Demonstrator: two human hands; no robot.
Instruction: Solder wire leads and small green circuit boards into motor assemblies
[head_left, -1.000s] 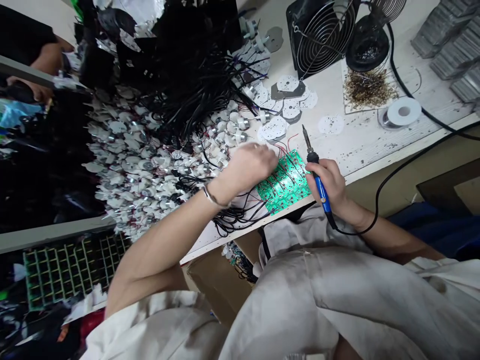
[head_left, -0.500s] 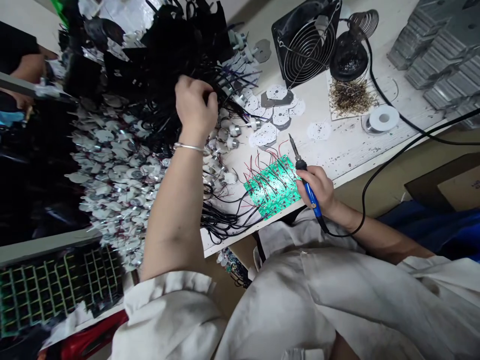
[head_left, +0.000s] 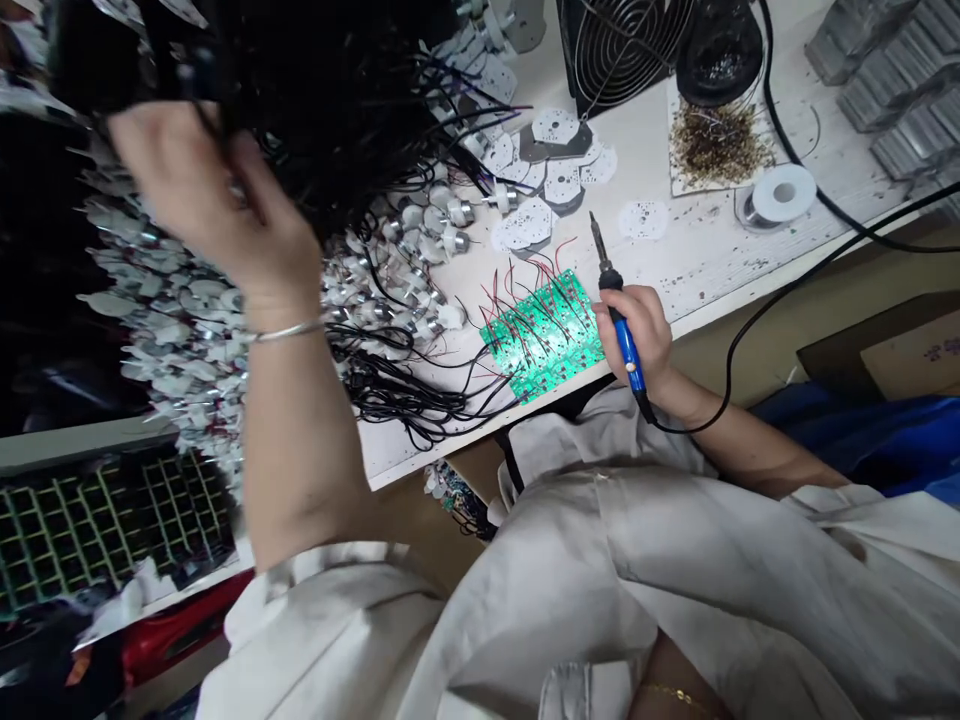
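In my right hand [head_left: 643, 338] is a blue soldering iron [head_left: 624, 345], its bare metal tip pointing up and away from me. The iron's tip is above the white bench, just beyond a green circuit board panel [head_left: 551, 345] with red and black wires standing from it. My left hand [head_left: 217, 205], smeared by motion, is over the heap of black cables [head_left: 330, 130] and white parts. Its fingers are curled with something dark between them that I cannot make out. Small white motor-like parts [head_left: 405, 260] lie between that hand and the panel.
White and grey plates [head_left: 562, 180] lie behind the panel. Farther back are a black fan [head_left: 622, 50], a solder spool [head_left: 782, 195] and a pad of brownish debris [head_left: 716, 145]. Metal blocks [head_left: 907, 120] are stacked at right. Black cables [head_left: 409, 390] reach the panel's left edge.
My left hand has swung left across the heap of cables. My right hand holds the soldering iron much as before. The whole view has tilted down a little.
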